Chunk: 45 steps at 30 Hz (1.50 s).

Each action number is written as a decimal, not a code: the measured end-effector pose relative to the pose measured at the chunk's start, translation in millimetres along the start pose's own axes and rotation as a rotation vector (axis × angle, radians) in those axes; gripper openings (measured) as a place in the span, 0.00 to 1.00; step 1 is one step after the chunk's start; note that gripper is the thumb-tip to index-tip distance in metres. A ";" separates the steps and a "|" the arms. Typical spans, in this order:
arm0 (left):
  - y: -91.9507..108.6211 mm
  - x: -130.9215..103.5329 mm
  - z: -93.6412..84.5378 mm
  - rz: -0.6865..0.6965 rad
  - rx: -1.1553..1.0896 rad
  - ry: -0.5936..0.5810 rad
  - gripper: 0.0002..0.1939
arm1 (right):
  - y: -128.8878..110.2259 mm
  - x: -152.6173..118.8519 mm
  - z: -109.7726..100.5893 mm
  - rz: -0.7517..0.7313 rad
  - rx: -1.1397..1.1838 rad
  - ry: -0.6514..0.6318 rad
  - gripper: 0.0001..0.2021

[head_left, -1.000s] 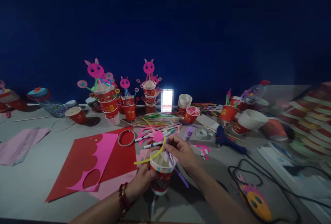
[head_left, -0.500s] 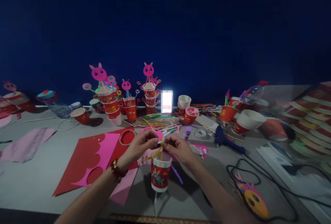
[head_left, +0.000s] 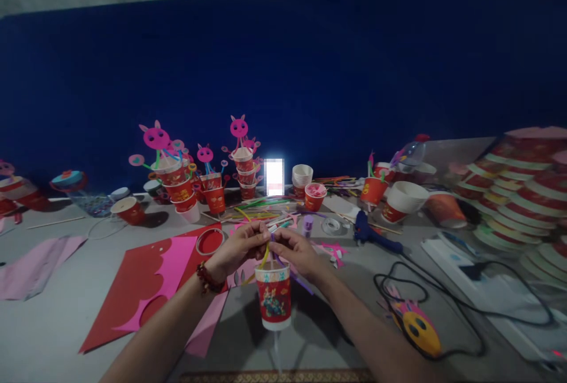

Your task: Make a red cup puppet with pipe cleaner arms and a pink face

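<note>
A red patterned paper cup [head_left: 273, 300] with a white rim hangs upright in front of me, and a pale straw [head_left: 277, 350] sticks out below its base. My left hand [head_left: 248, 246] is closed in a pinch just above the cup, on a yellow pipe cleaner [head_left: 265, 257] that bends over the rim. Beside it, fingertips nearly touching, my right hand [head_left: 293, 251] pinches by the straw's top, where a purple pipe cleaner [head_left: 303, 284] passes. The fingers partly hide where the pieces meet.
Pink and red paper sheets [head_left: 106, 294] lie at left. Behind stand decorated cup stacks [head_left: 177, 188] with pink faces. To the right are a blue glue gun [head_left: 372, 235], its black cord, a yellow fish-like cutout [head_left: 420, 333] and stacked cups [head_left: 522, 188].
My hands have drawn closer together above the cup, their fingertips now meeting around the tops of the pieces. The view has shifted slightly, so the table items appear further left.
</note>
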<state>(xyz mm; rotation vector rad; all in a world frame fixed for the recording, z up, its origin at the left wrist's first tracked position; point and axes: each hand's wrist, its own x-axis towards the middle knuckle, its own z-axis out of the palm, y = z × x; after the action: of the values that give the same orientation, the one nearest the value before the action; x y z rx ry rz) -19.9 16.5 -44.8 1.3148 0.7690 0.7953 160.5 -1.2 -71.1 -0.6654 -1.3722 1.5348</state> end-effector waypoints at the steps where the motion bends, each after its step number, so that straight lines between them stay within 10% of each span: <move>1: -1.2 -0.7 -1.1 0.004 0.008 0.002 0.20 | 0.6 -0.1 0.8 0.006 0.000 -0.006 0.17; 27: -24.4 -2.6 -7.7 0.115 0.031 0.000 0.19 | 16.0 1.6 -6.2 0.114 -0.104 -0.067 0.19; 45: -44.8 -2.4 -1.7 -0.130 -0.390 0.059 0.17 | 14.0 2.7 -6.6 -0.231 -0.491 -0.056 0.15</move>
<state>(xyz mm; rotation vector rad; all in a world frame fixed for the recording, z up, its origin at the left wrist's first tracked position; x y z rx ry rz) -19.6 11.7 -89.4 0.8878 0.6968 0.8334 161.1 5.1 -85.5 -0.7299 -1.8235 1.0455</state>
